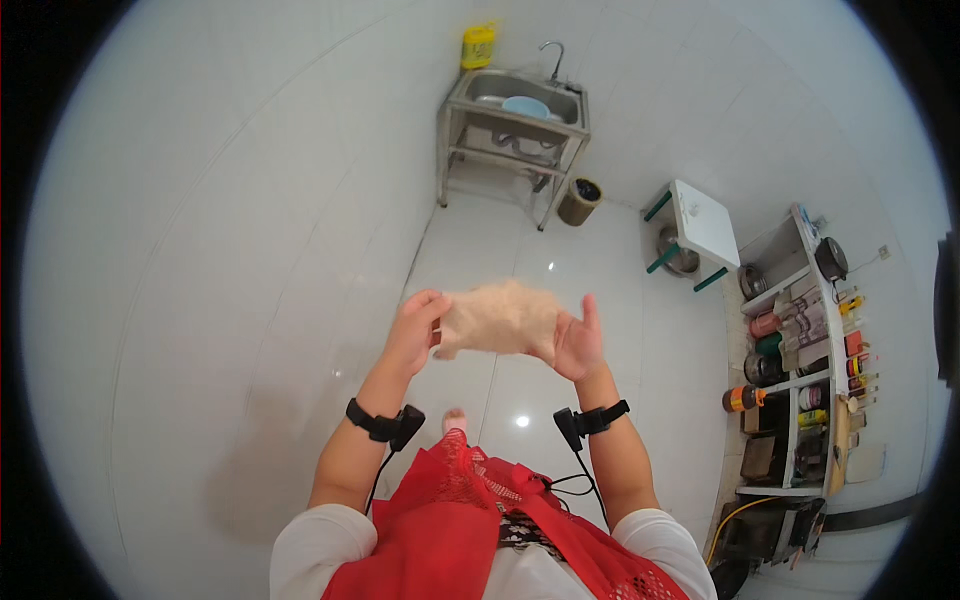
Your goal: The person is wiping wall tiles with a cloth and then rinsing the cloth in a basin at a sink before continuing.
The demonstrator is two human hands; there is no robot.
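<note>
A beige cloth (501,319), slightly blurred, is stretched between my two hands above the tiled floor. On the left, my left hand (415,326) pinches the cloth's edge between thumb and fingers. My right hand (581,341) touches the other end, its thumb pointing up and away from the cloth; part of the palm shows, and some fingers are hidden behind the fabric. Each forearm wears a black strap with a small device and a cable. A red garment over a white shirt covers my front.
Ahead stands a steel sink (517,90) holding a light blue basin (526,107), with a waste bin (580,201) beside its leg. To the right are a white-topped table (705,225) and a shelf unit (834,330) with bottles and pots. A white wall (262,225) runs along the left.
</note>
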